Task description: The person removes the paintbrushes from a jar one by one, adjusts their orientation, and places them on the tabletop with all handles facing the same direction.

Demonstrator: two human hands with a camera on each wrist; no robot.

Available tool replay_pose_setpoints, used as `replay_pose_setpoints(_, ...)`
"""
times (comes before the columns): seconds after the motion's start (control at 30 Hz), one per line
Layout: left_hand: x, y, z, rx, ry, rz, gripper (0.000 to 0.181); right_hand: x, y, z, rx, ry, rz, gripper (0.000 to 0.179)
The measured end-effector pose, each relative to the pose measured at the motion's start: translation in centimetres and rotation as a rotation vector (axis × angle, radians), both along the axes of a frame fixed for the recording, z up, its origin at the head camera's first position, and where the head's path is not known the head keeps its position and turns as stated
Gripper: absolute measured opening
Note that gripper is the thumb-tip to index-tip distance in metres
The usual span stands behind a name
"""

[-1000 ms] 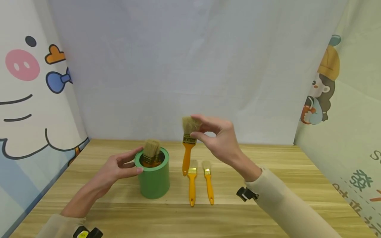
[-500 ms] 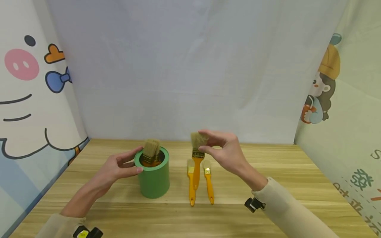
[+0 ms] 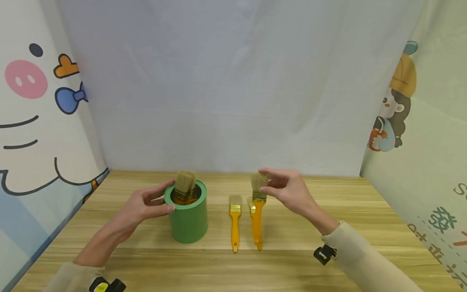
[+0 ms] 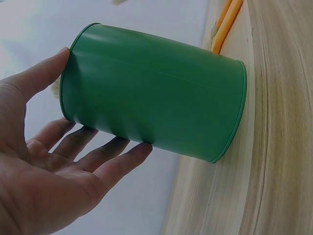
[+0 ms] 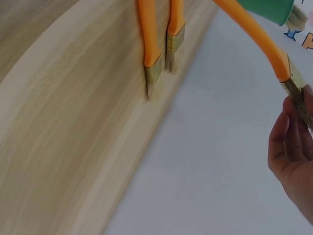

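— Where is the wide orange-handled bristle paintbrush (image 3: 257,211)?

— Hanging from the right hand (image 3: 288,190), which pinches its bristle end; the handle points down and toward the person, over the wooden table (image 3: 328,243).

— Does it touch the small orange-handled brush (image 3: 252,207) below?

— Hard to say; it overlaps that one in the head view. Another small orange brush (image 3: 235,223) lies parallel, just left.

— And the left hand (image 3: 144,207)?

— Fingers relaxed against the green cylindrical tin (image 3: 187,215), well left of the held brush.

Handles of the brushes (image 3: 185,183) inside the green cup (image 3: 189,221); hidden
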State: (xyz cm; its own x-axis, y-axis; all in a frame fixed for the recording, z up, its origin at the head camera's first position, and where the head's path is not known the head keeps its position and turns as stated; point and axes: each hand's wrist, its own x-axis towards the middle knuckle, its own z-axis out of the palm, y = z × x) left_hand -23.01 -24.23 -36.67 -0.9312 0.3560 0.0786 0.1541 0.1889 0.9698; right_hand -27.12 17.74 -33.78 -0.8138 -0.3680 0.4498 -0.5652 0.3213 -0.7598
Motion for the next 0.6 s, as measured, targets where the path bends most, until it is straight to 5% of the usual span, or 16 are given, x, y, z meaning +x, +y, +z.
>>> replay_pose_setpoints(0.6,0.1,0.0,0.1,-0.003,-0.006,0.000,0.079,-2.8,4.7,-3.7,0.074,-0.300,-0.042,0.051)
